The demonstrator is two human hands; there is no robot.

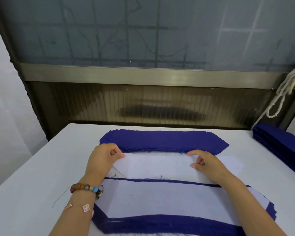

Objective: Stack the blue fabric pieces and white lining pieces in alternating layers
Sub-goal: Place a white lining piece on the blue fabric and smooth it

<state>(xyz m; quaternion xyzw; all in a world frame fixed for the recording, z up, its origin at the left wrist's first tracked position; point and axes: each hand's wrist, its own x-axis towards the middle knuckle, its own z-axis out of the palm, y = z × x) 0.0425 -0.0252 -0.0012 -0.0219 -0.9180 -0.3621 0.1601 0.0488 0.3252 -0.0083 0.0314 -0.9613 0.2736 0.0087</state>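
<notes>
A pile of blue fabric pieces (163,139) lies at the far middle of the white table. In front of it, my left hand (103,157) and my right hand (206,161) each pinch an end of a white lining piece (153,166) by its far edge, just above more white lining. Nearest me lies the layered stack (160,222), blue fabric showing round its edges with a white lining piece (143,198) on top. My forearms cross over this stack.
A second pile of blue pieces (283,143) sits at the table's right edge. A white rope (283,92) hangs at the back right. A frosted window and metal sill run behind the table (24,193).
</notes>
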